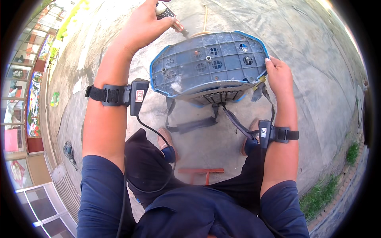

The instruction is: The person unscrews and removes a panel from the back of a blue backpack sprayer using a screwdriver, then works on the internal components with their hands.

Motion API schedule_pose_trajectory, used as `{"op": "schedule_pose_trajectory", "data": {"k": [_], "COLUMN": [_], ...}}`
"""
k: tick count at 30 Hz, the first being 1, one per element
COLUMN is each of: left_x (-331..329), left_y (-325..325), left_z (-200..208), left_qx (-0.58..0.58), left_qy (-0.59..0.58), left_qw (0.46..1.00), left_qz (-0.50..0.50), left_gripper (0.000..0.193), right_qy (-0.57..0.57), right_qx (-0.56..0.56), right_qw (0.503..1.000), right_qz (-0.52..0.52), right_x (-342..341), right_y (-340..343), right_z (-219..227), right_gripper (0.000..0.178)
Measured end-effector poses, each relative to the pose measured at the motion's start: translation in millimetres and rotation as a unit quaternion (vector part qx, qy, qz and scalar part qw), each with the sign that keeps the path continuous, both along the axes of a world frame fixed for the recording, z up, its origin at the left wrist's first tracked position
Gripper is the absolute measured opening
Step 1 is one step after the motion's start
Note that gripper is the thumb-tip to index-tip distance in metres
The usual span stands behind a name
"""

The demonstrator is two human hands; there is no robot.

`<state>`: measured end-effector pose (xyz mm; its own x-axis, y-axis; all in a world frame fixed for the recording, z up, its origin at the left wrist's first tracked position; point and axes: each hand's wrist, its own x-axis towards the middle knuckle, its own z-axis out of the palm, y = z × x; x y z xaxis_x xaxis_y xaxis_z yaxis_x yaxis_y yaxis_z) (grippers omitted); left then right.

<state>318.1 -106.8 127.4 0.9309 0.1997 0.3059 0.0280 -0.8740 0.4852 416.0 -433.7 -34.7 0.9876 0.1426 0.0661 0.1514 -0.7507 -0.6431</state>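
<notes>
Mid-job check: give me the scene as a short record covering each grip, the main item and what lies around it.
Left grip: holding a slim tool, tip toward the far edge of the backpack unit; contact unclear
Right grip: on the unit's right edge, thumb on top
Unit: blue rim, ribbed grey underside facing up
Straps: on the near side
Beyond unit: pale hose
Between legs: red T-shaped bar
Ground, left: dark object, kind unclear
</notes>
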Motion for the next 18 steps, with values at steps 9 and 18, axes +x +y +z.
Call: {"op": "schedule_pose_trajectory", "data": {"k": [9,18], "left_x": [13.8,0.3], "left_y": [30.7,19.8], "left_z": [-31.1,-5.5], "left_qx": [0.052,-0.027], "left_qy": [-0.046,-0.058], "left_qw": [0.995,0.994], "left_qz": [0.068,0.086], "left_gripper": [0.055,0.034], "right_qy": [-0.003,0.023], "right_qx": [-0.002,-0.018], "right_qw": [1.0,1.0], "right_qz": [-0.004,-0.003], "right_x": [0.3,-0.2], "right_y": [0.8,3.4], "right_z": [-3.3,6.8], "right_gripper": [0.04,0.038]}}
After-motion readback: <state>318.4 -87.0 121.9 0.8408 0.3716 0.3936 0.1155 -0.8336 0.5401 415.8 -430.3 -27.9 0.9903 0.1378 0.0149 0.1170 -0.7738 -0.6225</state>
